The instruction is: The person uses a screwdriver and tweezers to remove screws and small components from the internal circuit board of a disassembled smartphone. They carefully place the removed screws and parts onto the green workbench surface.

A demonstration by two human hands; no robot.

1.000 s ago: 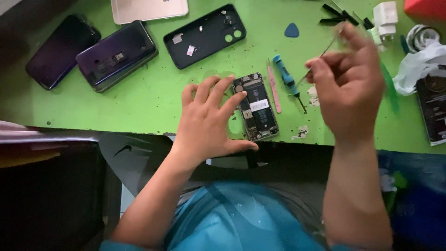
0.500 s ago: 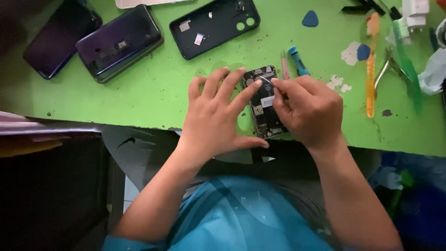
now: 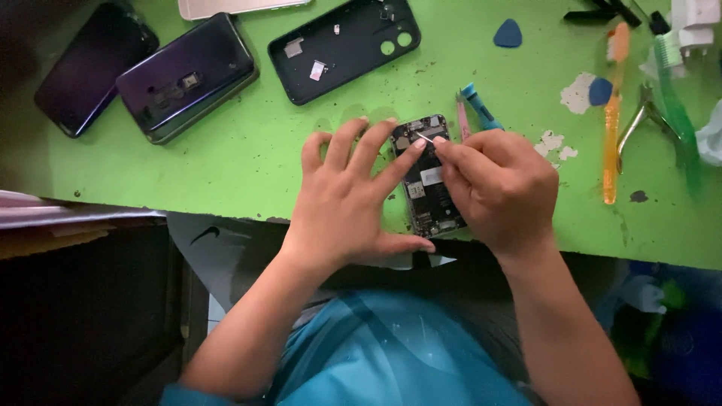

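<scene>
Head view over a green bench [image 3: 226, 165]: the left hand [image 3: 350, 199], fingers spread wide, steadied an opened phone [image 3: 426, 177] near the bench's front edge while the right hand [image 3: 500, 188] pinched thin tweezers [image 3: 425, 137] at its top

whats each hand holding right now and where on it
The right hand pinches a thin metal tool by its rear end, tip over the opened phone. The left hand grips nothing; its fingers press on the phone's left edge.

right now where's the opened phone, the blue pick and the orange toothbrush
opened phone [image 3: 426, 180], head view, on its exposed insides
blue pick [image 3: 508, 34], head view, on its flat middle
orange toothbrush [image 3: 611, 128], head view, on the handle
</scene>
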